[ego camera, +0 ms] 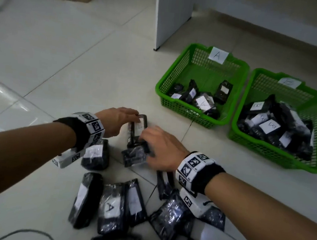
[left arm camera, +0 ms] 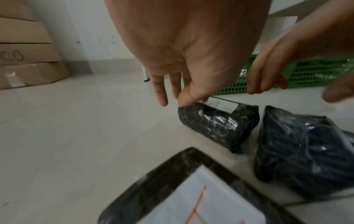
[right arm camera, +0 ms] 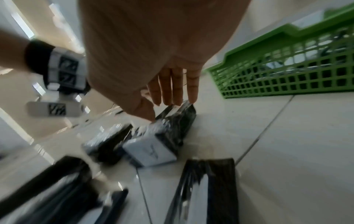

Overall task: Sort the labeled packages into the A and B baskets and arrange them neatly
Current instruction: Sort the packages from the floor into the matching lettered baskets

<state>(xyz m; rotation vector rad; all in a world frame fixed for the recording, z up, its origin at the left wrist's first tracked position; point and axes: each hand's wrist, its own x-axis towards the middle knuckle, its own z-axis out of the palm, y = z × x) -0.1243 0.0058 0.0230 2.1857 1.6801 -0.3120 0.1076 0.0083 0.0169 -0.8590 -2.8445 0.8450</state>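
Both my grips, left hand [ego camera: 118,120] pinching and right hand [ego camera: 162,149] flat-fingered, met one package [ego camera: 138,128]; baskets [ego camera: 176,102] at 2 o'clock part-filled, floor pile [ego camera: 114,208] unsorted.

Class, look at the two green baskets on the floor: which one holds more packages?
The B basket, on the right, nearer the wall's end. Its packages are piled across most of its floor, while the A basket holds only a few at its near end.

My forearms are bare; each wrist wears a black wristband [ego camera: 76,131] under a white band [ego camera: 192,166] of black-and-white square markers (a white tagged block [ego camera: 66,159] hangs beneath).
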